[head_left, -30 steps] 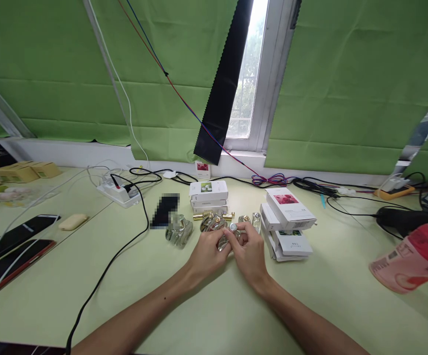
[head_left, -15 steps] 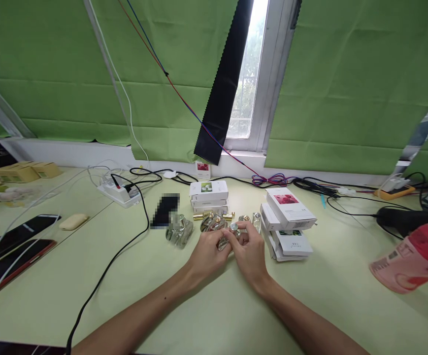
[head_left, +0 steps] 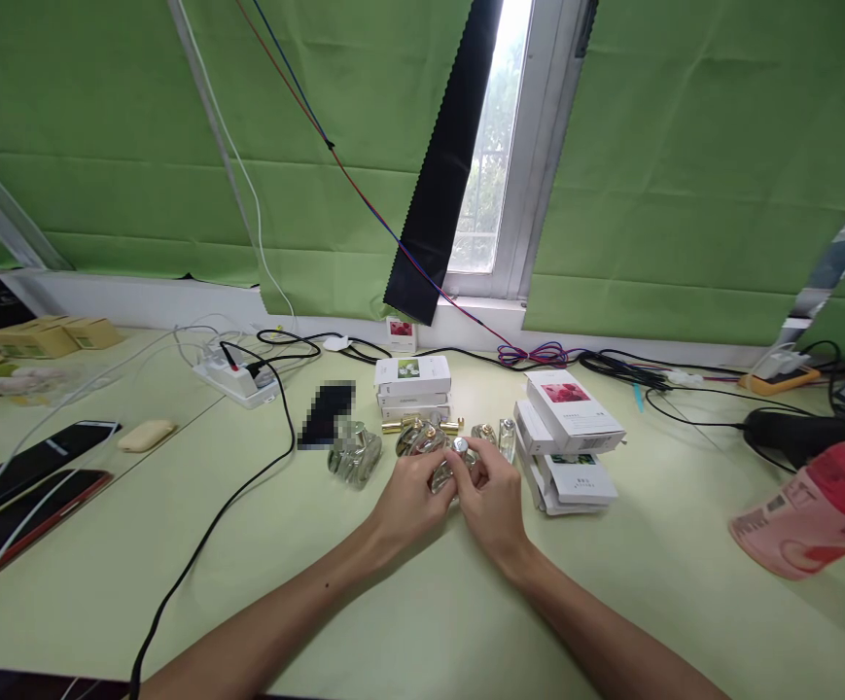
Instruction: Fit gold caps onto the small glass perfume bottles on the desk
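Note:
Both my hands meet at the middle of the pale green table [head_left: 422, 622] around a small clear glass bottle with a silver cap [head_left: 453, 462]. My left hand [head_left: 411, 496] grips the bottle's body from the left. My right hand [head_left: 491, 501] pinches it near the cap from the right. More small glass bottles [head_left: 353, 454] lie just left of my hands, and others with gold caps [head_left: 422, 433] lie right behind them.
White boxes are stacked behind [head_left: 412, 381] and to the right [head_left: 568, 437]. A black cable [head_left: 218, 515] crosses the table on the left beside two phones [head_left: 20, 486]. A white power strip [head_left: 236, 377] sits at the back left. A pink bottle [head_left: 816, 506] lies at the right.
My hands stay on the bottle; the fingers shift only slightly around it.

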Tool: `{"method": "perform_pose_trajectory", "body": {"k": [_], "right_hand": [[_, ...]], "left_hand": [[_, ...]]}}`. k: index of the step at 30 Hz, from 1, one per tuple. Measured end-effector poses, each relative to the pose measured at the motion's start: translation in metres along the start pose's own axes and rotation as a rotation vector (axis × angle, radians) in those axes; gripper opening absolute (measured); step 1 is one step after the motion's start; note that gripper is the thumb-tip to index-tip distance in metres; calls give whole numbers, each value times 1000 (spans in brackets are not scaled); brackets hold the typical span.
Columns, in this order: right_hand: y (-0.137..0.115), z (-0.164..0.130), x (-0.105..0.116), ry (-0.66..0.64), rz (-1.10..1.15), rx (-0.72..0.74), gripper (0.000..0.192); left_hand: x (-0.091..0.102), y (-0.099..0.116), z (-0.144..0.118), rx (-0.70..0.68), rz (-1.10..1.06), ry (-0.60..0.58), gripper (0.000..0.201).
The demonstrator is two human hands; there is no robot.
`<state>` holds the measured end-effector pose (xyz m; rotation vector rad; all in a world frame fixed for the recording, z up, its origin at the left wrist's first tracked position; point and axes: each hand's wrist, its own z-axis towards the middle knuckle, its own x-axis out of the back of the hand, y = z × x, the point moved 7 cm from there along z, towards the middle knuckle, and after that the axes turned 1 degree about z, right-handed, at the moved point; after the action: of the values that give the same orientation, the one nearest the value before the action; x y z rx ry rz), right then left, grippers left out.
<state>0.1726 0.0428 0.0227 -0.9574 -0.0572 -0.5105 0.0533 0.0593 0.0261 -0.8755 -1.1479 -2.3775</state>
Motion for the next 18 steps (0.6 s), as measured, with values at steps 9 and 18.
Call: {"method": "perform_pose_trajectory", "body": {"k": [9, 18], "right_hand": [[6, -1, -1, -9, 55, -75, 28], [12, -1, -1, -1, 109, -131, 34]], "left_hand": [[0, 0, 0, -3, -15, 32, 22], [-2, 0, -1, -1, -13, 19, 23]]}}
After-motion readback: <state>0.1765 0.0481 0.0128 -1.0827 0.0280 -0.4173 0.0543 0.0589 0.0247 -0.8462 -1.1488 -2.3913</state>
